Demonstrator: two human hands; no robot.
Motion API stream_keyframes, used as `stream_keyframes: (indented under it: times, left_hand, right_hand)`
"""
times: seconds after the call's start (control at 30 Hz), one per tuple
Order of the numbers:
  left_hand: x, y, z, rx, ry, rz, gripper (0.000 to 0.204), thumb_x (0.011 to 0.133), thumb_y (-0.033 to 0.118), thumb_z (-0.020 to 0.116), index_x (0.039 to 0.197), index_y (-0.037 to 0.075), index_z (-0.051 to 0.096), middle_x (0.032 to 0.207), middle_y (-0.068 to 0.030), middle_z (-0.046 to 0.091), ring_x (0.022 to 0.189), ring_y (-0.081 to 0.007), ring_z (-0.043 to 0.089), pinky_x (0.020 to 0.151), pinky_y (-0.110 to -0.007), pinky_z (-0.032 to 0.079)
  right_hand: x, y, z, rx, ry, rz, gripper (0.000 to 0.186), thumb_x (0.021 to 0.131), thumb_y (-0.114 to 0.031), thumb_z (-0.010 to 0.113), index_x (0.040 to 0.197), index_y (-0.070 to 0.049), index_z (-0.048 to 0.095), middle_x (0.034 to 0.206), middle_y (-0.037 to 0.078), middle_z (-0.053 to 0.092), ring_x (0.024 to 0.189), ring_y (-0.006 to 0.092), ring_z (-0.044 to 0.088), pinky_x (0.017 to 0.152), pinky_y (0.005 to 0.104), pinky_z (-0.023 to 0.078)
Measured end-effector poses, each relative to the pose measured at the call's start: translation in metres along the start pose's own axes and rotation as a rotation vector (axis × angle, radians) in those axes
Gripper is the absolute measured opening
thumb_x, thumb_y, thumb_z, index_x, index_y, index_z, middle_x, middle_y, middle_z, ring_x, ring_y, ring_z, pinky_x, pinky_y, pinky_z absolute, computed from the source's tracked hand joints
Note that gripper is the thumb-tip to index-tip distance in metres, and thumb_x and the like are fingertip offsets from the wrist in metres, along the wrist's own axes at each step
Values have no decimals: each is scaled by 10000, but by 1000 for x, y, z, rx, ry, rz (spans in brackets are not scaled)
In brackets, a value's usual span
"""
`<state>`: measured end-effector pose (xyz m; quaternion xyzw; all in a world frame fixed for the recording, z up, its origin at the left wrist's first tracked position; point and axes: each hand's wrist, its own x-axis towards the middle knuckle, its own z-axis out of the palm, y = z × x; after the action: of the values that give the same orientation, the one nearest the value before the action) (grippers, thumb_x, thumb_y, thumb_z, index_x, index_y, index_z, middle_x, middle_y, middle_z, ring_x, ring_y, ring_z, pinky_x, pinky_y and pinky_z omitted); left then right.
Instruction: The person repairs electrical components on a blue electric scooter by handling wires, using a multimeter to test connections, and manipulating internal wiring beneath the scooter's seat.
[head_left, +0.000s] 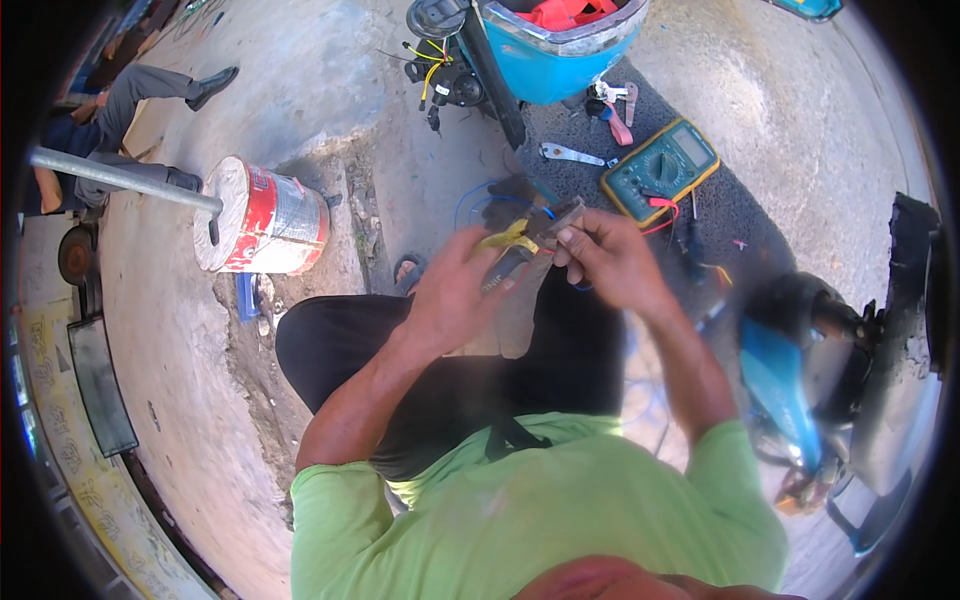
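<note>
Over my lap, my left hand is closed around a bright yellow, forked piece, which could be a strip or a tool handle. My right hand pinches a small dark grey part between thumb and fingers. The two held pieces meet or nearly meet, and a bit of blue shows beside them. A thin blue wire loops out to the left of the hands. Fingers hide much of both pieces, so their exact kind cannot be made out.
A green multimeter with a yellow edge, a spanner and keys lie ahead on a dark mat. Beyond is a blue tub. Left stands a red-and-white bucket with a pole; another person's leg shows behind.
</note>
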<state>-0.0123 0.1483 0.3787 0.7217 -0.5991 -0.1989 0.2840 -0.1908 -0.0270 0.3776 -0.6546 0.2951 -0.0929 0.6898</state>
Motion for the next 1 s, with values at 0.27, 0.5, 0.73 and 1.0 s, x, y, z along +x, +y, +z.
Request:
stream_keyframes:
  times: [0.27, 0.5, 0.73, 1.0]
  left_hand:
    - [0, 3, -6, -10, -2, -43, 330, 877, 135, 762, 1146, -28, 663, 1188, -184, 573, 1076, -374, 616, 905, -423, 520]
    - [-4, -6, 4, -257, -71, -44, 298, 892, 172, 787, 1096, -24, 691, 1067, -148, 631, 975, -275, 659, 851, -377, 525]
    - [-14, -27, 22, -958, -417, -342, 323, 969, 185, 705, 1208, -30, 690, 1201, -101, 682, 999, -151, 665, 877, -323, 538]
    - [-3, -16, 1, -822, -367, -370, 449, 905, 247, 767, 1260, -1, 650, 1056, -122, 720, 956, -177, 666, 903, -328, 512]
  right_hand:
    - [3, 13, 3, 122, 33, -142, 178, 1008, -130, 607, 1055, 22, 686, 822, 24, 678, 697, 69, 564, 645, 251, 467]
    - [3, 33, 0, 477, -48, -88, 149, 995, -126, 599, 983, 0, 678, 722, -26, 552, 586, 41, 376, 540, 244, 284]
    - [1, 29, -2, 627, -101, -71, 160, 994, -140, 611, 963, 4, 675, 700, -27, 520, 581, 48, 377, 540, 246, 283]
    - [-9, 17, -18, 244, -39, -145, 176, 999, -154, 624, 973, 0, 704, 748, -16, 560, 645, 51, 433, 582, 243, 333]
